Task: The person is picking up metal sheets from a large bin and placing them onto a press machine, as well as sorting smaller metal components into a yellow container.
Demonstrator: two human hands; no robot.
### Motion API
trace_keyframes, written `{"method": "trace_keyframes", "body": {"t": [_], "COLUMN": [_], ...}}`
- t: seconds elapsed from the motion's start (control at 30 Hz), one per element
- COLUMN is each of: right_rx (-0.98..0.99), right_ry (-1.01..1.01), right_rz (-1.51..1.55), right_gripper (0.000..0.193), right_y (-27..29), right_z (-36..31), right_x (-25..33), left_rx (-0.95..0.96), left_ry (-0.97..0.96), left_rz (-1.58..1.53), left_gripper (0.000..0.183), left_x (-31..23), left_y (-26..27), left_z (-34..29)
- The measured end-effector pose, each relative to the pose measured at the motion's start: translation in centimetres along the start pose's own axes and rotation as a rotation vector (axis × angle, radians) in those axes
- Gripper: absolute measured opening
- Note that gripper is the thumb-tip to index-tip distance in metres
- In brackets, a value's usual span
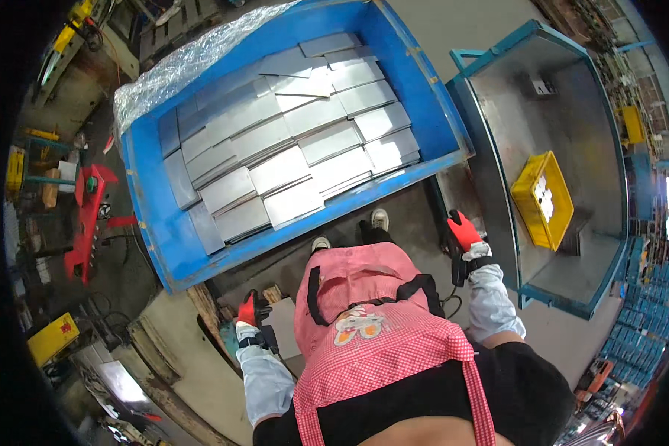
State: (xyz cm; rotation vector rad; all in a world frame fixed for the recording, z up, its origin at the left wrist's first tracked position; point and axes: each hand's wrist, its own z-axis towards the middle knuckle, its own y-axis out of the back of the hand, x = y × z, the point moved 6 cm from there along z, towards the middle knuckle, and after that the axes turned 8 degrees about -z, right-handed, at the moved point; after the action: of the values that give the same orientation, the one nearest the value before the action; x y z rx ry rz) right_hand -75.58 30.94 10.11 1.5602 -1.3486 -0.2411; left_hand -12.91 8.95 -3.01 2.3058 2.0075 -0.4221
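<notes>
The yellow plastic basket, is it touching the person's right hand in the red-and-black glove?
Apart. The head view shows the red-and-black-gloved right hand outside the teal-rimmed grey metal bin, whose side wall stands between it and the yellow plastic basket.

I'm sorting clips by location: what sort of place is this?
Probably a metalworking factory floor: a large blue bin holds rows of flat metal plates, and a yellow plastic crate sits inside a teal-rimmed metal bin.
</notes>
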Motion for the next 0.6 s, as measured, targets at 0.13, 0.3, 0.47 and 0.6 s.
{"method": "trace_keyframes", "body": {"t": [0.13, 0.3, 0.47, 0.6], "right_rx": [0.112, 0.172, 0.302, 0.333], "right_ry": [0.150, 0.262, 0.183, 0.179], "right_rz": [-0.120, 0.053, 0.224, 0.349], "right_gripper": [0.054, 0.057, 0.050, 0.044], "right_y": [-0.6, -3.3, -2.8, -2.6], "right_z": [9.3, 20.4, 26.4, 30.3], "right_x": [2.9, 1.7, 1.9, -0.9], "left_rx": [-0.246, -0.272, -0.406, -0.378], "left_ry": [-0.198, -0.550, -0.557, -0.763], "left_rz": [-0.018, 0.075, 0.204, 0.254], "left_gripper": [0.045, 0.045, 0.039, 0.038], "left_x": [1.4, 3.9, 1.4, -5.8], "left_y": [-4.0, -8.8, -21.2, -34.6], "left_z": [-2.5, 1.1, 1.6, 0.2]}}
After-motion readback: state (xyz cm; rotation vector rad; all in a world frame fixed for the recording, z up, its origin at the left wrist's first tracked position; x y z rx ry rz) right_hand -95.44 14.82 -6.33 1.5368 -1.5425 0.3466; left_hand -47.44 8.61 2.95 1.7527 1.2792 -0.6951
